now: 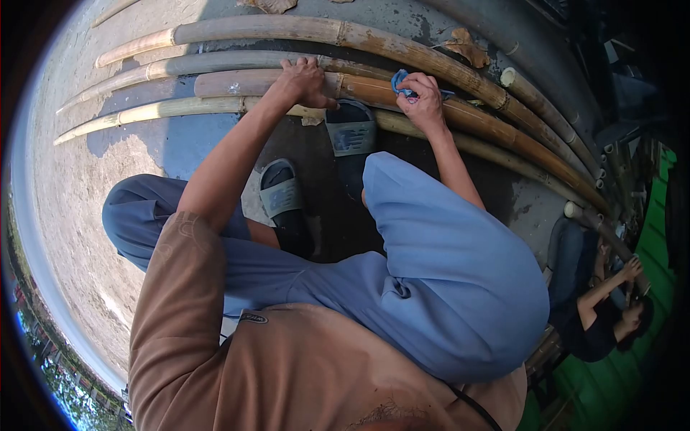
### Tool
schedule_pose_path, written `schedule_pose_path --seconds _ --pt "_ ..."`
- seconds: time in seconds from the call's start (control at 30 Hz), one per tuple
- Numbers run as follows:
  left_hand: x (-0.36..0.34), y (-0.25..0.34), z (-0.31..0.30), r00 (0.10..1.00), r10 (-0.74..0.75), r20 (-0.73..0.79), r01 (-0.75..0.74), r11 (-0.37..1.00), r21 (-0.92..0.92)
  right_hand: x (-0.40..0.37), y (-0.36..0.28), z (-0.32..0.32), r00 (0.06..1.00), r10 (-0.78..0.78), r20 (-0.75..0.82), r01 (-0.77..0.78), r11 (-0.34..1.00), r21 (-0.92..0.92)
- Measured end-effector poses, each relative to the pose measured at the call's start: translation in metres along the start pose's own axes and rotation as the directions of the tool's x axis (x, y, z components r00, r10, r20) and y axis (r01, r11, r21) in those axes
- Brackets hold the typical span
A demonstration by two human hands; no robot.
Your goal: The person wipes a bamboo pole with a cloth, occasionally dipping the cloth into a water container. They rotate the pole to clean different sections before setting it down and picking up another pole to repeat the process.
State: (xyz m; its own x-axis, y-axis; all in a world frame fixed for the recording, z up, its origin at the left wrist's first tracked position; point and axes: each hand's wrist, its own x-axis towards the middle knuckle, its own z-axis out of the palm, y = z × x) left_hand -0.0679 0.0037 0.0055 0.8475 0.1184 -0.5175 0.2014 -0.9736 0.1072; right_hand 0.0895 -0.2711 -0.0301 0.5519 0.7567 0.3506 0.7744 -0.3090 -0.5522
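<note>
A thick brown bamboo pole (363, 87) lies crosswise in front of my feet. My left hand (305, 80) grips it from above, fingers over the far side and thumb on the near side. Pinched in my right hand (422, 103) is a crumpled blue cloth (399, 80), which touches the same pole further right. Part of the cloth is hidden behind the fingers. Thinner bamboo poles lie alongside, one pale pole (165, 110) on the near side and a greyish pole (237, 60) just beyond.
Another long bamboo pole (269, 29) lies farther out, with a dry leaf (466, 47) beyond it. My sandals (351, 128) are close to the poles. At the right, another person (600, 316) holds a bamboo piece (611, 241) near a green surface (611, 388).
</note>
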Motion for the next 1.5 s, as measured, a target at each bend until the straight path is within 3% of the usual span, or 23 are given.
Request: schedule_pose_path --seconds 0.07,0.17,0.27,0.37,0.4,0.5,0.53,0.6,0.73,0.87,0.97,1.1,1.23,1.37,1.5 --pt "-0.005 0.01 -0.009 0.999 -0.035 0.04 0.033 0.998 0.053 0.014 -0.033 0.032 0.995 -0.062 0.072 0.054 0.992 0.115" --pt "-0.015 0.017 -0.003 0.992 -0.091 -0.091 0.09 0.996 -0.012 0.028 -0.058 0.057 0.992 -0.082 0.099 0.066 0.986 0.156" --pt "-0.017 0.021 0.008 0.975 -0.134 -0.175 0.134 0.991 -0.014 0.023 -0.043 0.044 0.992 -0.092 0.087 0.073 0.976 0.206" --pt "-0.008 0.012 0.014 0.984 -0.141 -0.111 0.133 0.988 -0.078 0.013 -0.019 0.013 0.993 -0.008 0.12 -0.01 0.989 0.15" --pt "-0.005 0.009 0.009 0.99 -0.134 -0.045 0.13 0.988 -0.081 0.01 -0.008 0.004 0.996 0.036 0.085 -0.045 0.994 0.104" --pt "-0.007 -0.006 0.009 0.996 -0.078 -0.049 0.074 0.994 -0.077 0.004 0.015 -0.004 0.994 0.103 0.019 -0.103 0.995 0.0" --pt "-0.005 -0.013 0.018 0.976 -0.009 -0.217 -0.015 0.994 -0.107 0.005 0.011 -0.001 0.996 0.093 0.007 -0.093 0.996 -0.016" --pt "-0.004 -0.023 0.037 0.839 0.123 -0.529 -0.215 0.97 -0.115 0.008 -0.003 0.015 0.998 0.046 -0.038 -0.045 0.999 0.012" --pt "-0.027 -0.001 0.047 0.654 0.4 -0.642 -0.594 0.797 -0.108 0.019 -0.053 0.054 0.999 -0.012 0.032 0.009 0.994 0.109" --pt "-0.04 0.013 0.073 0.573 0.335 -0.748 -0.561 0.825 -0.06 0.02 -0.049 0.058 0.999 -0.025 0.021 0.02 0.98 0.196" --pt "-0.038 0.01 0.085 0.622 0.321 -0.714 -0.567 0.814 -0.128 0.02 -0.052 0.054 0.999 -0.015 0.033 0.009 0.982 0.186" --pt "-0.026 0.004 0.082 0.616 0.328 -0.716 -0.597 0.788 -0.152 0.023 -0.054 0.058 0.999 -0.002 0.053 -0.006 0.989 0.148" --pt "-0.012 -0.024 0.087 0.538 0.174 -0.825 -0.489 0.861 -0.138 0.026 -0.07 0.068 0.991 -0.13 0.02 0.125 0.977 0.176" --pt "-0.023 -0.059 0.058 0.741 0.137 -0.658 -0.296 0.946 -0.136 0.01 -0.031 0.03 0.983 -0.128 0.13 0.106 0.981 0.162" --pt "-0.027 -0.069 0.058 0.847 0.128 -0.515 -0.171 0.984 -0.037 0.004 -0.024 0.022 0.983 -0.12 0.139 0.106 0.989 0.106"
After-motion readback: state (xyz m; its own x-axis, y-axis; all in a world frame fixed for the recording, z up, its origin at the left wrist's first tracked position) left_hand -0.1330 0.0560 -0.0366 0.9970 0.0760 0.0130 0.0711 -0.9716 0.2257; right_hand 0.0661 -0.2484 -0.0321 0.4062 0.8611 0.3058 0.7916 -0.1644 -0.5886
